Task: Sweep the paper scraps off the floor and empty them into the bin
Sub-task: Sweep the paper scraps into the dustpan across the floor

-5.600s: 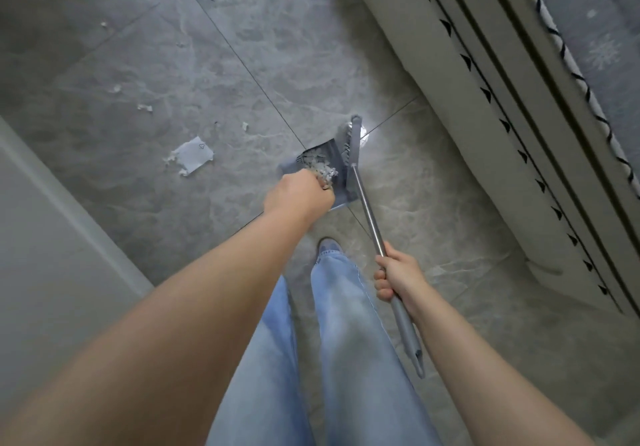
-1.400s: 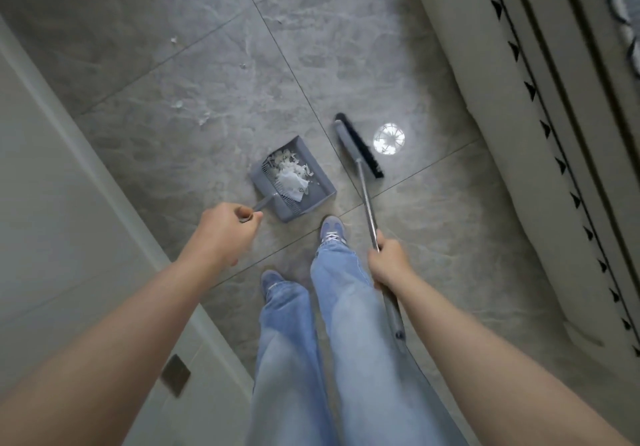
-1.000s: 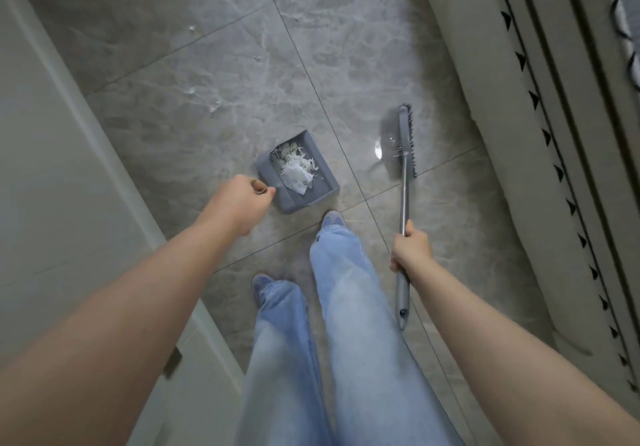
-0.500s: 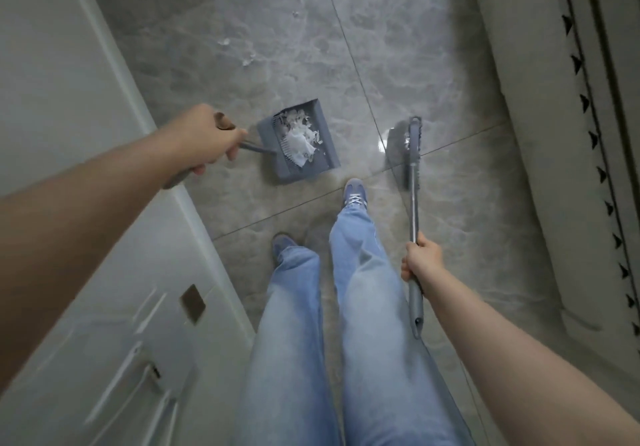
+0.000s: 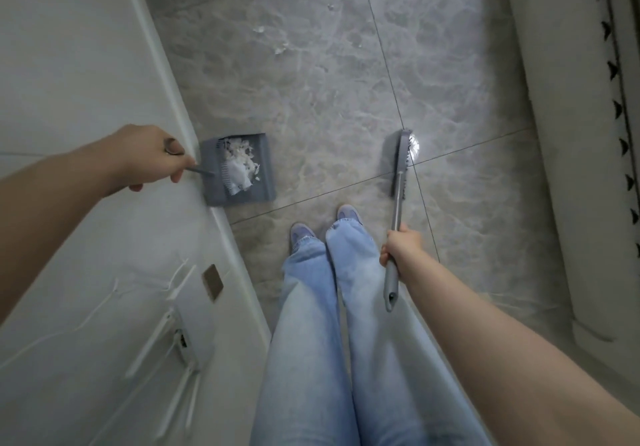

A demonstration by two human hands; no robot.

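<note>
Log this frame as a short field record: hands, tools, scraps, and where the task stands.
left hand: grips the dustpan handle
right hand: grips the broom handle
dustpan: grey, beside the white cabinet, holds a pile of paper scraps
broom: head down by the floor tile seam
loose scraps: a few small bits on the floor ahead
bin: not in view
task: scraps collected, not yet emptied

1. A white cabinet [image 5: 69, 64] fills the left, a small router [image 5: 192, 327] with antennas on top.
2. Grey marble-look floor tiles [image 5: 311, 99] (a light glare at right).
3. Blue jeans [image 5: 329, 341], grey shoes [image 5: 301, 234].
</note>
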